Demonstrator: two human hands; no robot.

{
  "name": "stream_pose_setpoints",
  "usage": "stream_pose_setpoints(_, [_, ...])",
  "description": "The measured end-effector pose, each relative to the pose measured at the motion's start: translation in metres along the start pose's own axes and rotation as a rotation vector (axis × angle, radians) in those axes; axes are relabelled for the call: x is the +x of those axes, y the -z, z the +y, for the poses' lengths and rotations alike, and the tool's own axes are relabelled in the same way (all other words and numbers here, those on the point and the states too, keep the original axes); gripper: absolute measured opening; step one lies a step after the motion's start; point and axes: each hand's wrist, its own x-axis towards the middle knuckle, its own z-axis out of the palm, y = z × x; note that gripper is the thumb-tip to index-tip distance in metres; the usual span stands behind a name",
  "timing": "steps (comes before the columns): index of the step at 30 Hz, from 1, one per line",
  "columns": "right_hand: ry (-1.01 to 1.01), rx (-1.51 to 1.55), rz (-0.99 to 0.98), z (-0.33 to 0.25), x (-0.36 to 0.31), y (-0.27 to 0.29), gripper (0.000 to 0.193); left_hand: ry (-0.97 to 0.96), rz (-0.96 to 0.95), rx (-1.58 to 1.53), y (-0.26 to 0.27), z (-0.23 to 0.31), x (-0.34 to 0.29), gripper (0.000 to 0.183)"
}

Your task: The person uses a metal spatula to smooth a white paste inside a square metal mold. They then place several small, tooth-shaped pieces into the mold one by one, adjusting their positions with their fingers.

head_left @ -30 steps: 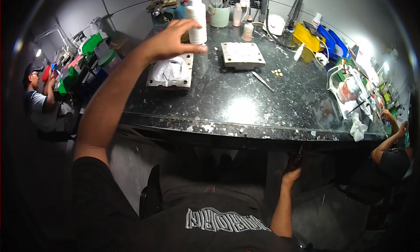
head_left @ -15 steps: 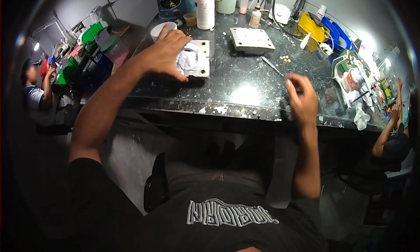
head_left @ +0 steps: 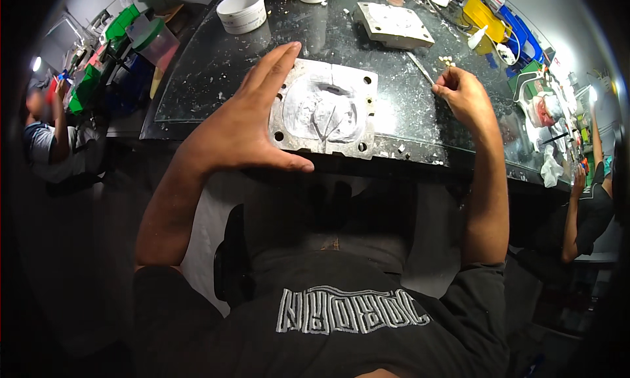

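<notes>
My left hand (head_left: 239, 119) is spread around the left side of a grey metal mold half (head_left: 371, 119) with corner holes, fingers at its far edge and thumb at its near edge. White plaster with a hollow fills its middle. It lies at the front of the dark bench. To the right, the fingertips of my right hand (head_left: 467, 101) pinch the near end of a slim metal hand tool (head_left: 420, 67), whose far end rests by a second mold half (head_left: 394, 25). Several small cream tooth-like pieces (head_left: 447, 61) lie just beyond that hand.
A white tub (head_left: 241, 12) stands at the back left of the speckled bench (head_left: 203, 69). Yellow (head_left: 487, 17) and blue bins (head_left: 515, 46) stand back right, near a crumpled white tissue (head_left: 551, 166). Other people sit at far left (head_left: 49, 138) and far right (head_left: 587, 210).
My left hand has brought the mold half nearer and to the right. My right hand has moved forward onto the slim tool's end. The view has tilted down.
</notes>
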Motion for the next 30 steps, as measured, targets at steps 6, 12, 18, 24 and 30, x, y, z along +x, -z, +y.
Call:
stream_pose_setpoints(6, [0.019, -0.056, 0.087, -0.014, 0.014, 0.004, 0.046, -0.12, 0.143, -0.16, -0.017, -0.017, 0.002, 0.135])
stream_pose_setpoints(12, [0.185, -0.139, 0.063, -0.031, 0.039, -0.005, 0.038, -0.147, 0.199, -0.177, -0.025, -0.022, 0.0, 0.133])
stream_pose_setpoints(18, [0.036, -0.133, 0.077, -0.037, 0.03, -0.009, 0.022, -0.11, 0.178, -0.254, -0.024, -0.018, -0.001, 0.133])
stream_pose_setpoints(24, [0.077, -0.095, 0.151, -0.011, 0.038, -0.014, 0.027, -0.139, 0.202, -0.224, -0.027, -0.025, 0.0, 0.138])
stream_pose_setpoints(30, [0.109, -0.193, 0.115, -0.017, 0.044, -0.006, 0.027, -0.151, 0.214, -0.257, -0.032, -0.025, 0.003, 0.138])
